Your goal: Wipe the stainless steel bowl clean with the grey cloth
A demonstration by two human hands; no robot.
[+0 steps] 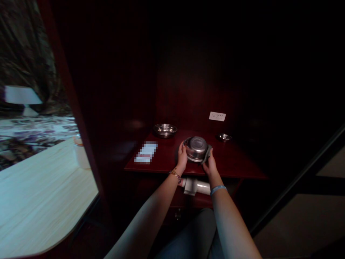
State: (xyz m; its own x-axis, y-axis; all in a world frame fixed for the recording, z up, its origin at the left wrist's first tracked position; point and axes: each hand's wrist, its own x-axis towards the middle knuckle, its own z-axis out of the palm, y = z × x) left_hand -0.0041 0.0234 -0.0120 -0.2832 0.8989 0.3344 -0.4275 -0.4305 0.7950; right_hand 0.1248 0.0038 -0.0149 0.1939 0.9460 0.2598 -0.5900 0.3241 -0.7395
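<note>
Over a dark red, glossy wooden desk [234, 163], the left hand [182, 157] and right hand [211, 165] clasp a shiny round steel bowl [196, 148], base upward; a crumpled grey cloth [207, 154] beneath the right fingers could slip on smooth metal, loosening that side.

On your left wrist, just behind the grip, you wear a bracelet [175, 176] of small rounded beads in mixed gold, pinkish and purple tones, next to your left hand [182, 157]. A plain, narrow, light-blue band [218, 189] circles your other arm, a little farther back from the grip than your right hand [211, 163]. Your forearms are bare, and below the grip you wear dark grey-blue trousers [185, 239], their details lost in shadow.
</note>
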